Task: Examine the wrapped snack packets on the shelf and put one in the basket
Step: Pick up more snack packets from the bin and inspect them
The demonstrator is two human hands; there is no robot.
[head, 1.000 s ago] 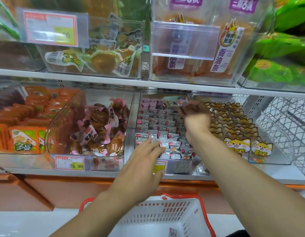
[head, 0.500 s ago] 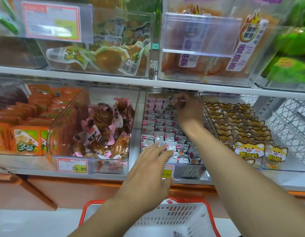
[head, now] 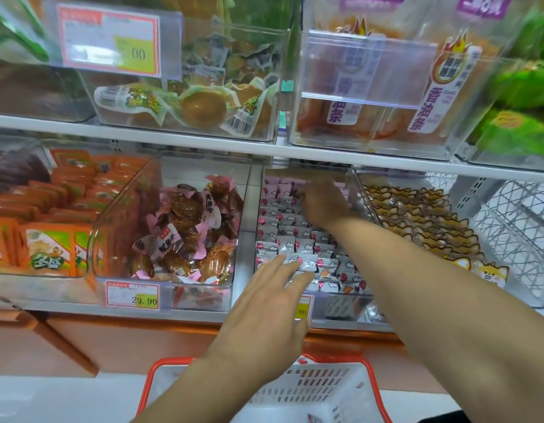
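Store shelf (head: pixel 203 145) carries clear bins. Wrapped snack packets (head: pixel 298 242) fill centre bin (head: pixel 249 209). Right hand (head: pixel 322 206) reaches to bin's rear edge; fingers blurred, grip cannot be told. Left hand (head: pixel 264 312) flat, fingers straight, over bin's front edge. Basket (head: pixel 325 389) below shelf.

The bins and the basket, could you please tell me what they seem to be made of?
Bins: clear, glossy hard plastic, likely acrylic; the packets show through the walls. Basket: white moulded plastic with slotted walls and a red rim, matte.
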